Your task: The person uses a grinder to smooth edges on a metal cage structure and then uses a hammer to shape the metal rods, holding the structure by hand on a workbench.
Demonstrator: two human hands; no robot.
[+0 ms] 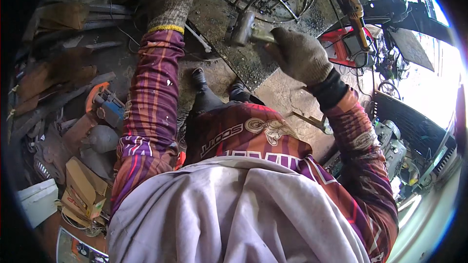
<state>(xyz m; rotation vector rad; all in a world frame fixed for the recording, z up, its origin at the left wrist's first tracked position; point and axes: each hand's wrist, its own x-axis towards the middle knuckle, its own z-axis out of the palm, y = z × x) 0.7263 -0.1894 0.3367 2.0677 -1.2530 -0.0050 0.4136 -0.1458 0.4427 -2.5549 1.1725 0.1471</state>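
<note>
Below, clutter [100, 139] flanks a gritty worktop [253, 68] while the right hand [304, 57] grips a hammer [243, 28], the left hand [170, 5] blurred, hold unclear.

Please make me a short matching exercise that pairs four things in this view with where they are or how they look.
Column one:
1. Hammer
2. Left hand
3. Cardboard box
4. Pale cloth

Column two:
A. Open, toward the lower left of the view
B. Gloved, with a yellow edge at the wrist
C. Draped in folds across the bottom centre of the view
D. Gripped in the right hand

Right pairs: 1-D, 2-B, 3-A, 4-C.
</note>
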